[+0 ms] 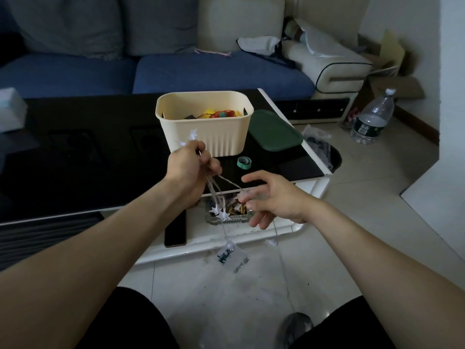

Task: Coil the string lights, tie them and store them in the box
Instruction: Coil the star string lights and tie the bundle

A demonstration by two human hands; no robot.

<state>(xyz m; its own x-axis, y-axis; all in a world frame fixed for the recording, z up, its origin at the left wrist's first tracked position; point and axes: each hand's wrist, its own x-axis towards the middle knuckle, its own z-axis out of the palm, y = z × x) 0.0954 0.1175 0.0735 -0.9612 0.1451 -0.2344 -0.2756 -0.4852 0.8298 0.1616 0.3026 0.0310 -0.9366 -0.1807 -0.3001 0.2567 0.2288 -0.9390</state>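
while most of the string lights (227, 248) hang loose to the floor, coiling's barely begun: right hand (273, 197) half open, strand over fingers; left hand (187, 170) grips few loops; tie (244, 163), box (203, 122) wait near table's right edge.

We found no text we could read; the water bottle (373, 119) label was too blurred.
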